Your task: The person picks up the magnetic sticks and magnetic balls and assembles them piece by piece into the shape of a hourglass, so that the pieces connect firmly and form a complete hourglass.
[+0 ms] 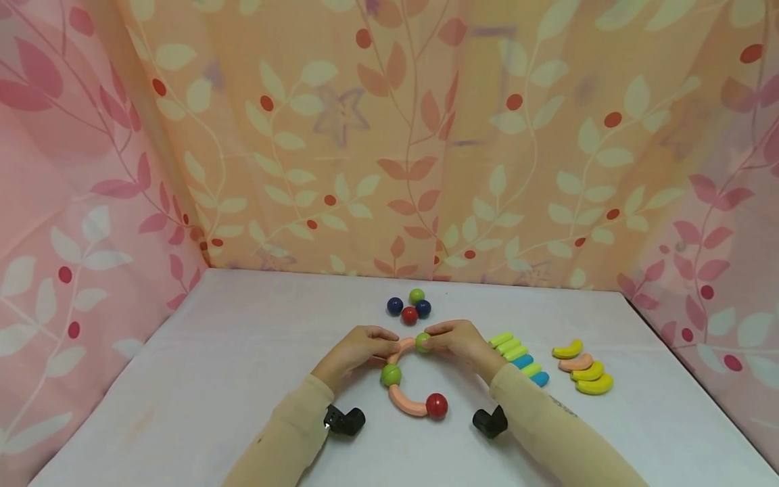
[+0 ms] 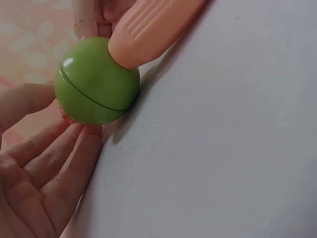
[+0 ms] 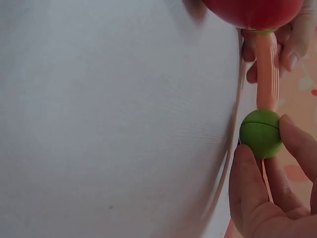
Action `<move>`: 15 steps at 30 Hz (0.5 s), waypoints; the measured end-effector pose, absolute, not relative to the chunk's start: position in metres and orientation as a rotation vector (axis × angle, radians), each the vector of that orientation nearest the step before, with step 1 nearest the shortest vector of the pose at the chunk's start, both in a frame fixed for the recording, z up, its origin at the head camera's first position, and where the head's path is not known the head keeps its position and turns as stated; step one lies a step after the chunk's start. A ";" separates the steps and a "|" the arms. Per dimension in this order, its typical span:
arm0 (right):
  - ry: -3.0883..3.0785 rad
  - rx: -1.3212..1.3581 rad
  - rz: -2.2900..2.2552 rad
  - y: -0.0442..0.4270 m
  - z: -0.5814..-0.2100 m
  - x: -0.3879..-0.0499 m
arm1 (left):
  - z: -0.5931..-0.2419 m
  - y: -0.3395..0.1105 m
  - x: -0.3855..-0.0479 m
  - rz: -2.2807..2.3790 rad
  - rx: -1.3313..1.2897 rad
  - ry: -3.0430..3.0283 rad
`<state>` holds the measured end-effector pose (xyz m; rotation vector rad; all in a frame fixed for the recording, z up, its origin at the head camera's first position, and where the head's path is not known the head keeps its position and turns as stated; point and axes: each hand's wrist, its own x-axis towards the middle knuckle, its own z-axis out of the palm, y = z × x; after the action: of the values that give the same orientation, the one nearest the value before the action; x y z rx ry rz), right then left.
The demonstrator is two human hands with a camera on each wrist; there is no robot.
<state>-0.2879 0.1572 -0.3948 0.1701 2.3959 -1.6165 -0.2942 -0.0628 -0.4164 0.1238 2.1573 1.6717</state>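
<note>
A curved chain of balls and pinkish-orange arc pieces lies on the white table. My left hand (image 1: 365,343) pinches the upper arc piece (image 1: 403,348) between two green balls. My right hand (image 1: 460,341) holds the green ball (image 1: 422,342) at the chain's upper end, thumb and fingers on either side of it in the right wrist view (image 3: 261,134). Below my left hand, another green ball (image 1: 391,375) joins a lower arc piece (image 1: 406,402), which ends at a red ball (image 1: 437,406).
Behind the hands stand two blue balls (image 1: 395,306), a red ball (image 1: 410,315) and a green ball (image 1: 416,296). Right of my right hand lie several green and blue short pieces (image 1: 516,353), then several yellow curved pieces (image 1: 594,384) and a pinkish-orange one (image 1: 575,362). Patterned cloth surrounds the table.
</note>
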 end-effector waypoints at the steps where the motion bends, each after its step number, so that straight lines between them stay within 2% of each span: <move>1: 2.398 0.167 -1.614 0.157 -0.395 -0.288 | -0.416 -0.062 -0.295 1.672 0.133 2.158; 9: 2.432 0.132 -1.567 0.166 -0.393 -0.286 | -0.420 -0.059 -0.298 1.650 0.141 2.198; 15: 2.426 0.157 -1.598 0.188 -0.378 -0.281 | -0.422 -0.058 -0.300 1.648 0.107 2.208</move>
<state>-0.2812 0.1882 -0.3776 0.1573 2.4256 -1.5978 -0.2997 -0.0578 -0.4225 0.1073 2.2080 1.6483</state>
